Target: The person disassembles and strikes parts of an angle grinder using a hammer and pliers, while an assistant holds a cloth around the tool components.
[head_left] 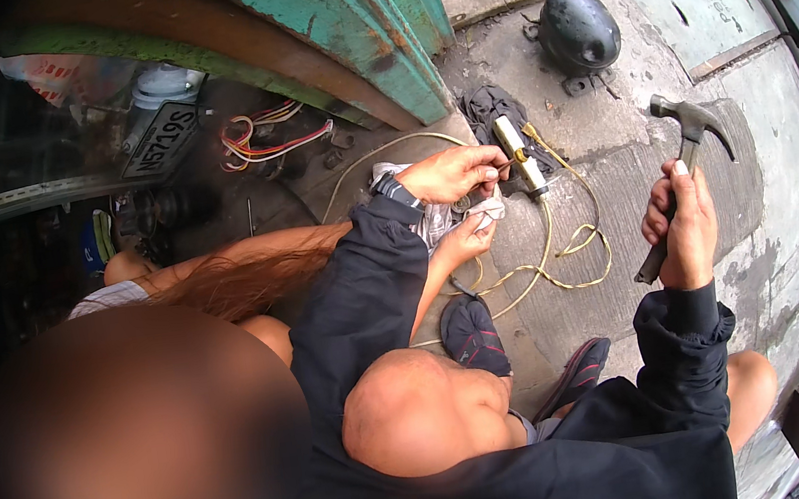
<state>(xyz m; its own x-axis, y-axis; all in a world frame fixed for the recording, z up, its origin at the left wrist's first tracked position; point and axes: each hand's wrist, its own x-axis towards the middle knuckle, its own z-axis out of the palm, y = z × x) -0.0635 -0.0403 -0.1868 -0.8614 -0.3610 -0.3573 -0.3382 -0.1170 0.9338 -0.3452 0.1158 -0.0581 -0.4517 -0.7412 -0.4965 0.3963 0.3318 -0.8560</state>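
Observation:
My right hand (pixel 688 217) is closed round the handle of a claw hammer (pixel 691 118), its head up and away from me. My left hand (pixel 450 174), with a band on the wrist, pinches a thin dark rod-like piece beside a white power strip (pixel 519 155). What the piece is cannot be made out. Just below, another person's hand (pixel 462 244) grips a pale cloth (pixel 487 208) against a small metal part, mostly hidden. A yellowish cord (pixel 554 273) runs from the power strip and loops over the concrete.
A dark rounded metal body (pixel 578 29) stands on the pavement beyond the power strip. Dark cloth (pixel 491 104) lies beside the strip. A teal metal post (pixel 381 30) rises at the upper left, near bundled wires (pixel 264 138) and a plate (pixel 161 139). Another person sits close at left.

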